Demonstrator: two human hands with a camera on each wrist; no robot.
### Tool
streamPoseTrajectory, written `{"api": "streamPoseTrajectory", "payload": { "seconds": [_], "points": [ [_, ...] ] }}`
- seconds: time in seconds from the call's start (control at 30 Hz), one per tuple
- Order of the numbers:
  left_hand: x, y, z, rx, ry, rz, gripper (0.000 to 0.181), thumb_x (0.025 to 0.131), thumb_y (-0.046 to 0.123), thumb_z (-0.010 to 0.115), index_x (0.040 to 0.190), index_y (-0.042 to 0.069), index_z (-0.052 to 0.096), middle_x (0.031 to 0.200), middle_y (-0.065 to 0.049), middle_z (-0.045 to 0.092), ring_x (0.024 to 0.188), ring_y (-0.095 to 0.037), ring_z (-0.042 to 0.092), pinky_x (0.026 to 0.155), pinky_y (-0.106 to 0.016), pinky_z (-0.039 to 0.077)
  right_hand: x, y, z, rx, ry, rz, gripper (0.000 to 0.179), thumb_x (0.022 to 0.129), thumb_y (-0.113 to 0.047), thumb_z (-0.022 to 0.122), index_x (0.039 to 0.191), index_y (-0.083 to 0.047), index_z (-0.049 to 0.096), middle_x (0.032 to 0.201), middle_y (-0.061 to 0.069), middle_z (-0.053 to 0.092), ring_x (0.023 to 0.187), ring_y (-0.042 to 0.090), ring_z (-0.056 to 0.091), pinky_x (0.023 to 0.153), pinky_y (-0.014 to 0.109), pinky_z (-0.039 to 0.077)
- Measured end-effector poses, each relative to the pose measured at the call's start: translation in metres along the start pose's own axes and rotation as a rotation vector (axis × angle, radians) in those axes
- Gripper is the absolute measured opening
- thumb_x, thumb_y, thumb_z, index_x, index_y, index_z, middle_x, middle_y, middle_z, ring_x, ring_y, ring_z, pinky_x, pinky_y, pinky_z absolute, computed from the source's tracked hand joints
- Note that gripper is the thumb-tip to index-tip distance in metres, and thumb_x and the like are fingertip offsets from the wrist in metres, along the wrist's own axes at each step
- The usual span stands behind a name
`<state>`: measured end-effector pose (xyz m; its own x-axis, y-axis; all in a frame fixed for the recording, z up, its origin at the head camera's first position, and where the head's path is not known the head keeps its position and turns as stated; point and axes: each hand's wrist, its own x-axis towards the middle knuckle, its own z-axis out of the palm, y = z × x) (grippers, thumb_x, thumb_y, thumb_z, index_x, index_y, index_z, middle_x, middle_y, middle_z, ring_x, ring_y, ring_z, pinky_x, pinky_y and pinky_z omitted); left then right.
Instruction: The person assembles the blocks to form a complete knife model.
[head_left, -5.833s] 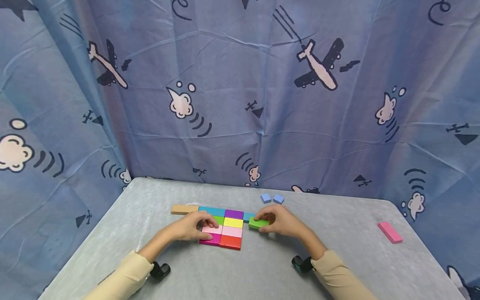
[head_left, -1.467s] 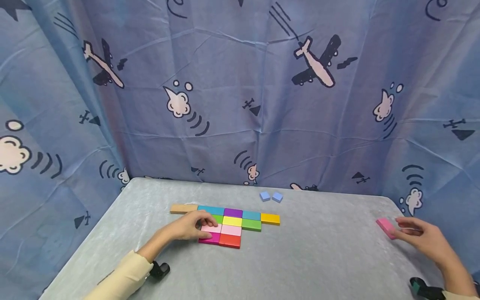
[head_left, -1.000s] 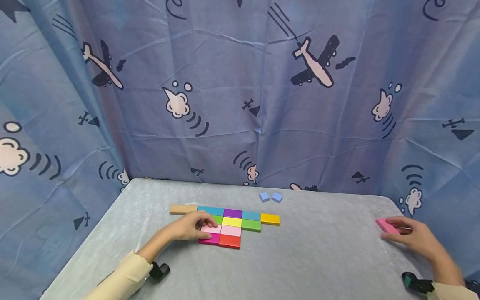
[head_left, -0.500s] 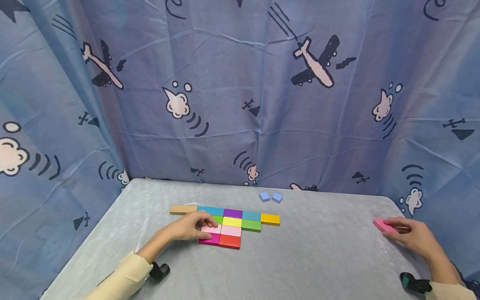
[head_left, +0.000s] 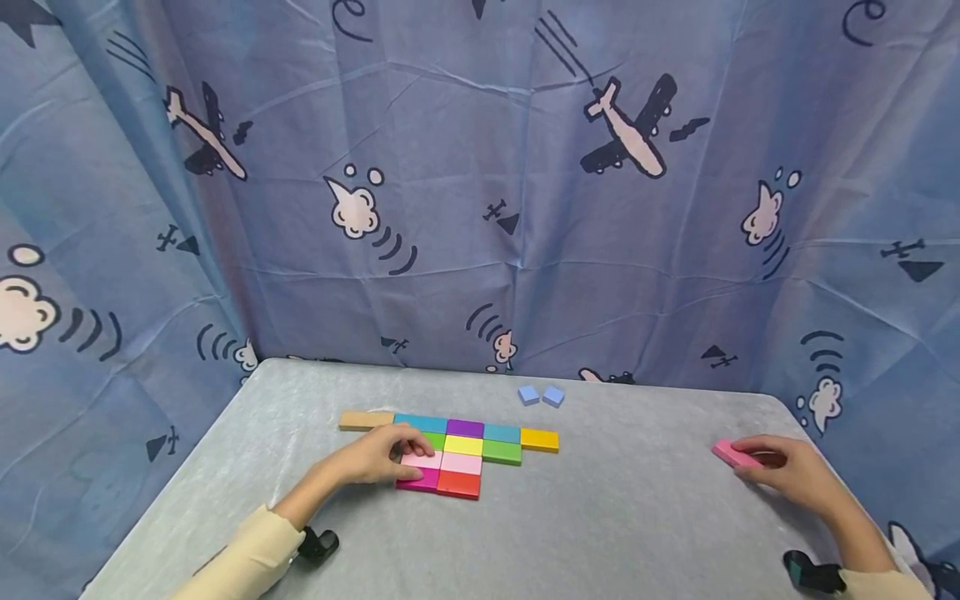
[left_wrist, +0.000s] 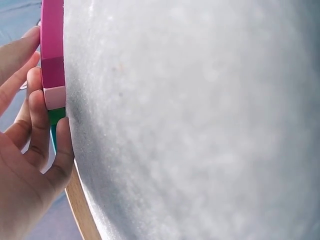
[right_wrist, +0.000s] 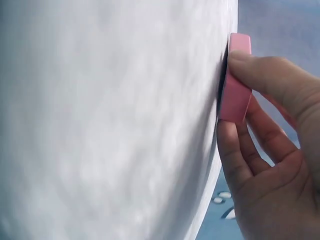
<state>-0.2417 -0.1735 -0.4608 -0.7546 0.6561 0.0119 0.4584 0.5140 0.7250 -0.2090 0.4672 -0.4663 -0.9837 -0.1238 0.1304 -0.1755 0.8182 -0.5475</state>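
At the table's right, my right hand (head_left: 795, 473) pinches a pink block (head_left: 726, 452) between thumb and fingers. In the right wrist view, the pink block (right_wrist: 236, 97) is close to the tabletop; I cannot tell whether it touches. My left hand (head_left: 375, 454) rests at the left side of a flat layout of coloured blocks, its thumb on the magenta block (head_left: 429, 482) and its fingers by the light pink block (head_left: 420, 460). Relaxed fingers touch the block ends in the left wrist view. A red block (head_left: 459, 485) and a yellow block (head_left: 464, 444) lie alongside.
The back row has a wooden block (head_left: 363, 421), a blue block (head_left: 420, 423), a purple block (head_left: 465, 428), a lighter blue block (head_left: 502, 432) and an orange-yellow block (head_left: 539, 440). A green block (head_left: 501, 452) sits before it. Two small blue pieces (head_left: 528, 395) lie behind.
My right hand let go of the green block, which now lies in the layout, reached far right and gripped the pink block. It has brought that block leftward. My left hand stays put.
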Motion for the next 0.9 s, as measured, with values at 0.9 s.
{"api": "streamPoseTrajectory", "payload": {
  "seconds": [0.9],
  "points": [
    [-0.001, 0.002, 0.001, 0.022, 0.009, 0.004, 0.025, 0.09, 0.012, 0.08, 0.114, 0.013, 0.072, 0.101, 0.002, 0.062, 0.089, -0.019, 0.054, 0.073, -0.028, 0.045, 0.026, -0.095, 0.046, 0.283, -0.195, -0.274, 0.033, 0.085, -0.01, 0.084, 0.114, -0.001, 0.073, 0.112, 0.013, 0.07, 0.095, 0.013, 0.066, 0.078, 0.028, 0.055]
  ]
}}
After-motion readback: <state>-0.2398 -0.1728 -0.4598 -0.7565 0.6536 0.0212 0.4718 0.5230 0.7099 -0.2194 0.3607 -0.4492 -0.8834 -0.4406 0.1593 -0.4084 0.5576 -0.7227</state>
